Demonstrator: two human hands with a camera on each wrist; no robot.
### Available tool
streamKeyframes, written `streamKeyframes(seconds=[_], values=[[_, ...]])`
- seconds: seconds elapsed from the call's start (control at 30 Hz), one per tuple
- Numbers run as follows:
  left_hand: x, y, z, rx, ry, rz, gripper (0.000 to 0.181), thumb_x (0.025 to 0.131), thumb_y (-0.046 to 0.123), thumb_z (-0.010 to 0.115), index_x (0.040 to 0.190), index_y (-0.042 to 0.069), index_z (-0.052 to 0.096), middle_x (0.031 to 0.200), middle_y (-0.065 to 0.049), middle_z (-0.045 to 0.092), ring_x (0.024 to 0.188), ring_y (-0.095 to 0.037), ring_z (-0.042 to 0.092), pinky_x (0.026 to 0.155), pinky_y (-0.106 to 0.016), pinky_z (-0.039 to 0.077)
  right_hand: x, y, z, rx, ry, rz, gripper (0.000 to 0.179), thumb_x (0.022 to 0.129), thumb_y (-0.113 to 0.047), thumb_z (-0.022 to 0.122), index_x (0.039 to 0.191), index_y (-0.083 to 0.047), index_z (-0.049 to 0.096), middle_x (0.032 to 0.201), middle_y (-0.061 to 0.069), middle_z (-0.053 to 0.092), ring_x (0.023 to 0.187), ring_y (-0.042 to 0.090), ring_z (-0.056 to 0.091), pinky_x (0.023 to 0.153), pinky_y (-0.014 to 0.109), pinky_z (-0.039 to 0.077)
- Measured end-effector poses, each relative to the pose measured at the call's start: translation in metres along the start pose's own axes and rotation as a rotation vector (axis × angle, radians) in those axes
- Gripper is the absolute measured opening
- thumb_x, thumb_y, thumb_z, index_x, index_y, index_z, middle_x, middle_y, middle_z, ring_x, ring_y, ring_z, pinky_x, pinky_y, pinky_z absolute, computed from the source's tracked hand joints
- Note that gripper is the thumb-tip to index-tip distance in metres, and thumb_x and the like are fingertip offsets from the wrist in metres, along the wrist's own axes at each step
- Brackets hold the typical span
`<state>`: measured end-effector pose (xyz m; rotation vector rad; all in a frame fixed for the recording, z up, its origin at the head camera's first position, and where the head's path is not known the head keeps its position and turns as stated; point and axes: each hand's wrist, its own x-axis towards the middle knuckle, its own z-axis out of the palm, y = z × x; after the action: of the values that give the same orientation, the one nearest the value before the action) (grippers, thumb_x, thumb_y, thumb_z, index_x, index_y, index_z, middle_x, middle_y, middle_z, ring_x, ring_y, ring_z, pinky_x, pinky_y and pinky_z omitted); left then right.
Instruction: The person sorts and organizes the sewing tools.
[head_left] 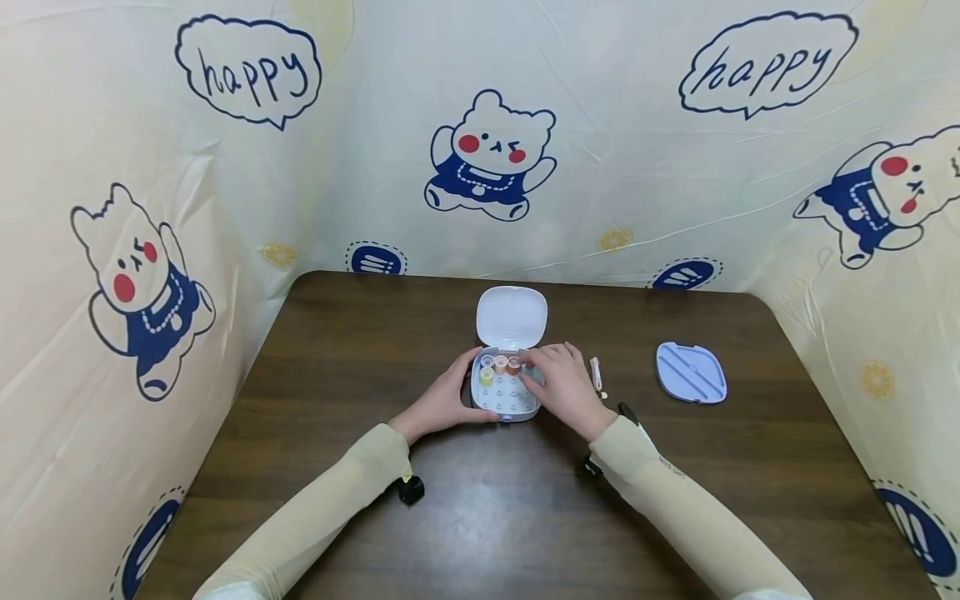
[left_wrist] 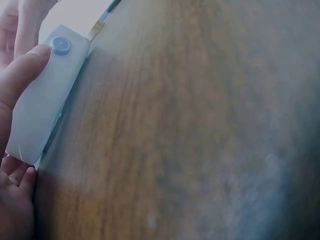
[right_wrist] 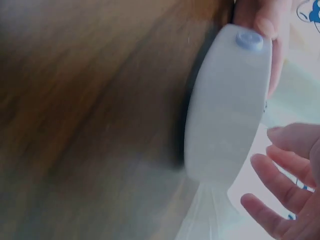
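Head view: the white, rounded-square plastic case (head_left: 508,406) sits lid-up on the dark brown wooden surface (head_left: 487,508), between the hands. The left hand (head_left: 446,397) is clamped on its side, thumb at the front; the right hand (head_left: 566,385) is over the other side, fingers apart (whether they touch a pot, I can't tell). The case looks light, stiff and smooth, best held by its side walls; the small round coloured pots (head_left: 501,364) seem light, best pinched at their rims. Beyond both hands, the pale printed cloth (head_left: 382,150) reads "happy" twice.
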<state>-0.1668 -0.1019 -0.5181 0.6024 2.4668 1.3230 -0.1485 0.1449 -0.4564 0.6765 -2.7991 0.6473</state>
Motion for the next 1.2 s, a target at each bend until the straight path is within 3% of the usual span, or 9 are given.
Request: streamKeyframes(seconds=[0.43, 1.2], values=[[0.000, 0.000, 0.000, -0.015, 0.002, -0.021, 0.123, 0.073, 0.054, 0.093, 0.166, 0.020, 0.019, 0.165, -0.005, 0.033, 0.147, -0.022, 0.039, 0.122, -0.047, 0.031, -0.016, 0.021, -0.020, 0.023, -0.030, 0.061, 0.024, 0.093, -0.017, 0.080, 0.116, -0.011, 0.074, 0.110, 0.006, 0.075, 0.112, 0.030, 0.062, 0.113, 0.064, 0.035], [-0.001, 0.004, -0.001, -0.003, -0.014, -0.045, 0.123, 0.074, 0.054, 0.092, 0.166, 0.022, 0.017, 0.166, -0.004, 0.031, 0.148, -0.021, 0.037, 0.123, -0.046, 0.030, -0.046, 0.071, -0.052, 0.019, 0.081, 0.116, 0.021, 0.096, -0.016, 0.076, 0.114, -0.005, 0.074, 0.104, 0.011, 0.076, 0.108, 0.037, 0.061, 0.100, 0.062, 0.041]])
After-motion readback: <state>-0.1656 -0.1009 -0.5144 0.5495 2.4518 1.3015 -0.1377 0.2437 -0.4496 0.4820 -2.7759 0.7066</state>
